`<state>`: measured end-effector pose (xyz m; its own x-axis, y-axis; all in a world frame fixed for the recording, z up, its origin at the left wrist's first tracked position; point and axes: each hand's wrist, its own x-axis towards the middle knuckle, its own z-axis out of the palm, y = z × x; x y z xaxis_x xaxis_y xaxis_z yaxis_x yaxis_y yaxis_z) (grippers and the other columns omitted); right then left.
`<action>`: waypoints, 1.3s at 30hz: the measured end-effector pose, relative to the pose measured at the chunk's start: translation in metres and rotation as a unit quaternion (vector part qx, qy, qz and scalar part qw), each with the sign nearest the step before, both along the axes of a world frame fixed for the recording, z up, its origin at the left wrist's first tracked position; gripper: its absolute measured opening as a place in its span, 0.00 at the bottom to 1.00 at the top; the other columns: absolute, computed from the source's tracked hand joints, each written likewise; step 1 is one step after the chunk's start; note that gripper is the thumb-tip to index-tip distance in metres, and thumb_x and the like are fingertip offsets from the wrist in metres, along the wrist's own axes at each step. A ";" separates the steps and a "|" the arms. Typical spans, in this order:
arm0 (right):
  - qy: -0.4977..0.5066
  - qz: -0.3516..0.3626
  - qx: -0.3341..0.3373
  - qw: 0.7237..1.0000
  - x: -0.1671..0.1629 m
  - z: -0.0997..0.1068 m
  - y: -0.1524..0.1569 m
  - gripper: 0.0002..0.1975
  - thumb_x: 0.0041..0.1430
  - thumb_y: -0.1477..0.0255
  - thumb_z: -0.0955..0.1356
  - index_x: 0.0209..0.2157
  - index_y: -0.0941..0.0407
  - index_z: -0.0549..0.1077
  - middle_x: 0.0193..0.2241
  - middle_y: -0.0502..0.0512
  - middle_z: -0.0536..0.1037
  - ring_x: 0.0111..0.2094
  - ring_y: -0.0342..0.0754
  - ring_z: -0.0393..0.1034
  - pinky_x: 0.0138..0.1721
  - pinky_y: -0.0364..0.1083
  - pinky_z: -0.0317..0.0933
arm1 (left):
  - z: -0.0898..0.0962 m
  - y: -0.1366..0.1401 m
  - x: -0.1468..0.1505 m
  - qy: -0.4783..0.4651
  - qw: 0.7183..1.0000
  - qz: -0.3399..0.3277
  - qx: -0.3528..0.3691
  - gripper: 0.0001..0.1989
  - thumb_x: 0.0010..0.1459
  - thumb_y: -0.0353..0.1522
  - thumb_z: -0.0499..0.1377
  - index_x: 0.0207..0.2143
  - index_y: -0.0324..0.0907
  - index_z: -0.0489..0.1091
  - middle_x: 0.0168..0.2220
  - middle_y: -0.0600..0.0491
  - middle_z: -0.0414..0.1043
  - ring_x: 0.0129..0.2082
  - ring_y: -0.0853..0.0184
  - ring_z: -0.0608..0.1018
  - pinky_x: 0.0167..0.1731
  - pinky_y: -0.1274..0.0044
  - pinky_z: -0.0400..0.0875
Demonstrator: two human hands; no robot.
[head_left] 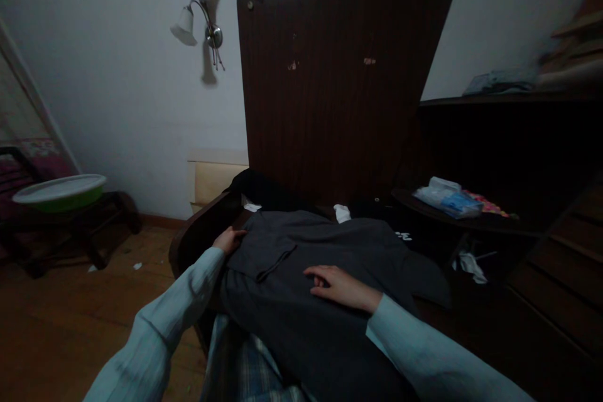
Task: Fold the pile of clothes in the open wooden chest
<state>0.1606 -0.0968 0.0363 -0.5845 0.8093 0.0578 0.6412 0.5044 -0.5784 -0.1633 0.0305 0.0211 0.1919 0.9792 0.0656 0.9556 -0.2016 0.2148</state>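
Here, dark garment (348, 248) beneath right fingers (315, 271), left fingers (240, 233) at edge

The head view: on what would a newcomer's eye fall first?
Probably on the big dark-brown panel at upper centre, against the pale wall. Below it lies a dark grey garment, left hand at its left edge, right hand over its middle. A green basin stands out at far left.

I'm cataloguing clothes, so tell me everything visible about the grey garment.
The garment looks like plain, dark grey cloth, lightly creased. It lies spread over dark furniture, running past the picture's bottom edge. What seems a sleeve sticks out at right; a flap with a dark opening lies at left. The left hand touches its left edge; the right hand is over its middle, contact unclear.
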 end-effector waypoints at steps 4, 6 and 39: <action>-0.067 -0.037 0.015 0.997 0.028 0.009 -0.001 0.16 0.51 0.68 0.64 0.42 0.54 0.69 0.36 0.54 0.71 0.37 0.47 0.65 0.39 0.44 0.57 | 0.009 0.008 -0.008 0.048 0.998 0.009 -0.035 0.23 0.45 0.26 0.52 0.46 0.48 0.67 0.38 0.48 0.67 0.39 0.60 0.72 0.41 0.73 0.64; -0.119 -0.069 0.022 0.990 0.041 0.009 -0.004 0.13 0.48 0.69 0.65 0.38 0.56 0.70 0.35 0.55 0.71 0.36 0.48 0.65 0.37 0.44 0.57 | 0.013 0.011 -0.009 0.062 0.997 0.005 -0.046 0.22 0.44 0.28 0.55 0.44 0.49 0.69 0.39 0.48 0.67 0.40 0.58 0.72 0.40 0.71 0.64; -0.101 -0.483 0.066 0.867 0.210 0.013 0.015 0.12 0.45 0.63 0.64 0.24 0.57 0.72 0.27 0.59 0.75 0.29 0.51 0.69 0.29 0.44 0.59 | -0.030 -0.012 0.046 0.009 0.998 -0.045 0.032 0.31 0.53 0.49 0.44 0.56 0.46 0.52 0.59 0.49 0.49 0.58 0.58 0.52 0.53 0.65 0.47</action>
<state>0.3702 -0.0814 0.0497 0.3546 0.9207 0.1627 0.8826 -0.2722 -0.3833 -0.1175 0.0184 -0.0085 0.2802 0.9519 0.1241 0.9366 -0.2995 0.1818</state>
